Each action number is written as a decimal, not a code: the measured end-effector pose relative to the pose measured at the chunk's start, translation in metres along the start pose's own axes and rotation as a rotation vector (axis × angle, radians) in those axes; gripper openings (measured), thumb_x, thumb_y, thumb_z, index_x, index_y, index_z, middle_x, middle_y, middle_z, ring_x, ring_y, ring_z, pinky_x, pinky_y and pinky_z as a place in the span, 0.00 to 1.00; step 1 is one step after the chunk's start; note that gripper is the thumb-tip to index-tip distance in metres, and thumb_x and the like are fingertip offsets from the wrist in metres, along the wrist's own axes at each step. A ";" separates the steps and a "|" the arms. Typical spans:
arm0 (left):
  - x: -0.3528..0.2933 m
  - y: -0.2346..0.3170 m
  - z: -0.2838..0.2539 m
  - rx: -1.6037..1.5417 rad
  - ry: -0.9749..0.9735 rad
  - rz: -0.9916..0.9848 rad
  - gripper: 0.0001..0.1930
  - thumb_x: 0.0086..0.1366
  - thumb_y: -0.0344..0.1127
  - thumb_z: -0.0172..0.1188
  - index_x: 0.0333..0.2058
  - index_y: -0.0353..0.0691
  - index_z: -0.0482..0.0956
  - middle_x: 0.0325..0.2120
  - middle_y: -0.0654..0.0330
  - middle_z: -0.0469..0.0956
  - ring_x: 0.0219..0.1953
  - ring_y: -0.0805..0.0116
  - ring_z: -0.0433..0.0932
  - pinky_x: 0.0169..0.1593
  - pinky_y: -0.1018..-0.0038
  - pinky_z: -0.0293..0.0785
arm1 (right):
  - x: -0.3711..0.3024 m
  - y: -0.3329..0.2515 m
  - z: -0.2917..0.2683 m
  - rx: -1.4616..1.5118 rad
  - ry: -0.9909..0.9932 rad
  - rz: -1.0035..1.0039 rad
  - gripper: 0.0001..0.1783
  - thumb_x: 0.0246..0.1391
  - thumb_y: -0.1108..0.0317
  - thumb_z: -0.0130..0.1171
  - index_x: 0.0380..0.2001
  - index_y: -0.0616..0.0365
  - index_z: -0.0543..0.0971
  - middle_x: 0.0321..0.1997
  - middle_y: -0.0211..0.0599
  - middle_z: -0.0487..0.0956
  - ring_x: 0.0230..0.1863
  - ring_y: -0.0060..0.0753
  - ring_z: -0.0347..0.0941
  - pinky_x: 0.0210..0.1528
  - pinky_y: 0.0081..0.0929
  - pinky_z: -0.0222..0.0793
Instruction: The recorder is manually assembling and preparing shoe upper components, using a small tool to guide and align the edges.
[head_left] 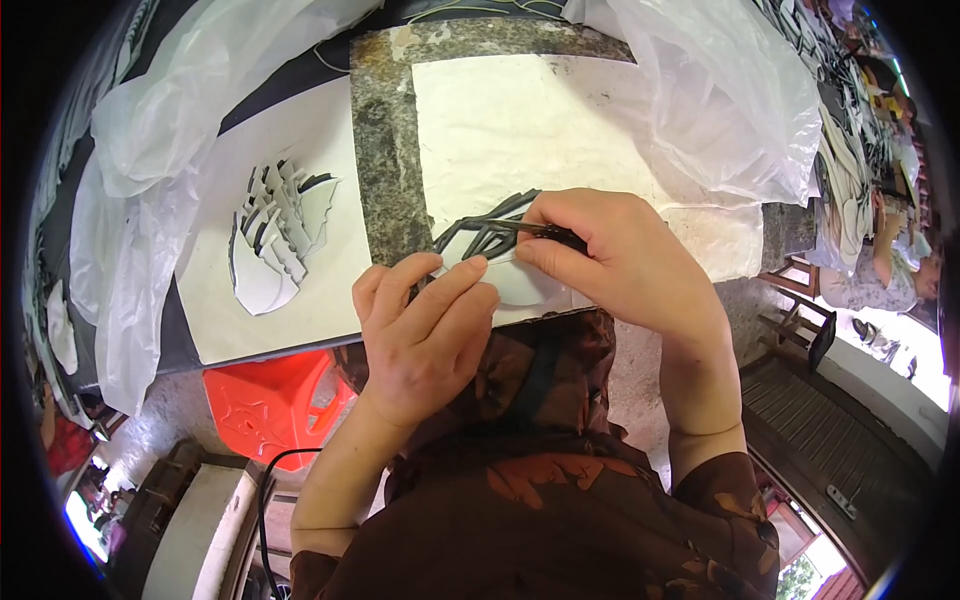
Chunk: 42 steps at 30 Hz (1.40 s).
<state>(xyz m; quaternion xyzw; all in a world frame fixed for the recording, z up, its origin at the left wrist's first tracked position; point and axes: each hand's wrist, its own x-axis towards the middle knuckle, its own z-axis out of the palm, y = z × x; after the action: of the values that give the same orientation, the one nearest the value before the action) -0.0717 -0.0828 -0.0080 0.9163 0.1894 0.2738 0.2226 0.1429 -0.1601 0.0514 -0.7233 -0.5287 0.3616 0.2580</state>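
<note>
My right hand [600, 255] is closed round a slim dark tool [562, 236], its narrow end reaching left over the work; my fingers hide part of it, so I cannot tell its exact kind. Under that end lie white cut pieces [530, 285] with black strips [468, 226] along their edges, near the front of a pale sheet [520, 120]. My left hand [420, 325] has its fingers apart, fingertips resting on the left part of the pieces. Further left, a fanned stack of similar white pieces with dark edges [275, 240] lies on another white sheet [325, 135].
Crumpled clear plastic bags lie at the left [150, 140] and right [740, 90] of the table. A mottled grey strip [385, 170] of tabletop shows between the sheets. Below the front edge stands a red plastic stool [265, 410]. Another person [880, 280] sits at far right by piled material [845, 185].
</note>
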 end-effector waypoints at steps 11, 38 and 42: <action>0.000 0.004 0.001 0.024 -0.002 -0.032 0.19 0.57 0.32 0.70 0.49 0.48 0.86 0.46 0.70 0.83 0.48 0.64 0.75 0.54 0.65 0.64 | 0.006 0.007 -0.001 -0.051 0.028 0.007 0.13 0.58 0.62 0.63 0.37 0.63 0.80 0.30 0.47 0.80 0.31 0.50 0.76 0.36 0.36 0.70; 0.016 0.013 0.001 0.096 -0.070 0.014 0.21 0.54 0.32 0.68 0.49 0.45 0.86 0.41 0.67 0.77 0.43 0.64 0.73 0.50 0.63 0.64 | 0.016 0.025 -0.019 -0.171 -0.017 -0.214 0.10 0.60 0.64 0.61 0.35 0.60 0.78 0.33 0.43 0.79 0.38 0.51 0.76 0.42 0.43 0.71; 0.018 0.014 0.001 0.096 -0.080 0.017 0.22 0.54 0.31 0.68 0.50 0.45 0.86 0.41 0.66 0.77 0.42 0.64 0.73 0.51 0.63 0.64 | 0.020 0.021 -0.020 -0.185 -0.044 -0.173 0.10 0.59 0.63 0.60 0.34 0.60 0.78 0.34 0.45 0.79 0.40 0.52 0.77 0.44 0.46 0.71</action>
<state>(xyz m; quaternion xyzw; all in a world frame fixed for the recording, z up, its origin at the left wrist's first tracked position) -0.0540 -0.0865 0.0062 0.9377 0.1856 0.2294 0.1833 0.1747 -0.1478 0.0429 -0.6878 -0.6256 0.3033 0.2088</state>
